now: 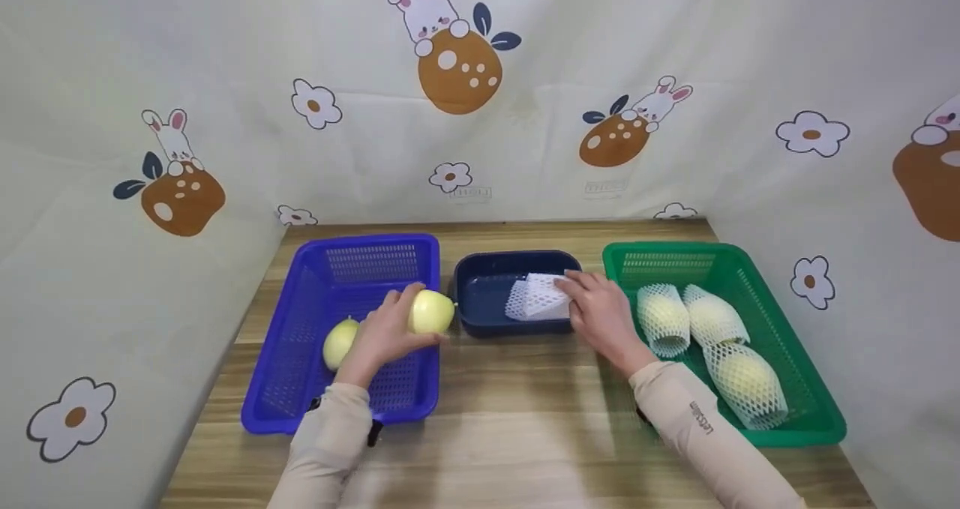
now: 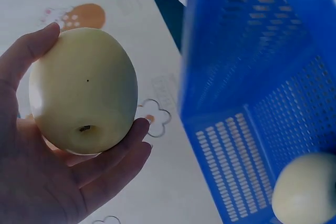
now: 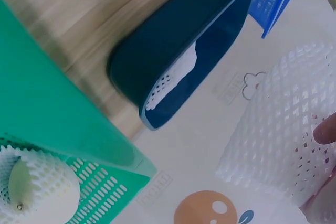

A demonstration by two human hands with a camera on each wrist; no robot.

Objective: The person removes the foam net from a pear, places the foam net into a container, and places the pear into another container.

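My left hand [image 1: 386,334] grips a pale yellow-green pear [image 1: 433,312], held up over the right rim of the blue basket [image 1: 429,396]. In the left wrist view, thumb and fingers wrap the sides of the pear [image 2: 86,87], with its hollowed end showing. My right hand [image 1: 602,315] pinches a white foam net sleeve [image 1: 551,293] above the navy box [image 1: 487,327]. The right wrist view shows this foam sleeve [image 3: 278,129] raised and flattened, apart from the box. Another foam sleeve [image 3: 177,74] lies inside that box.
A second pear [image 1: 340,344] lies in the blue basket, partly behind my left hand. On the right, the green basket [image 1: 814,378] holds three pears in foam sleeves [image 1: 746,381]. The navy box stands between both baskets on the wooden table [image 1: 517,426]. A patterned curtain [image 1: 540,149] hangs behind.
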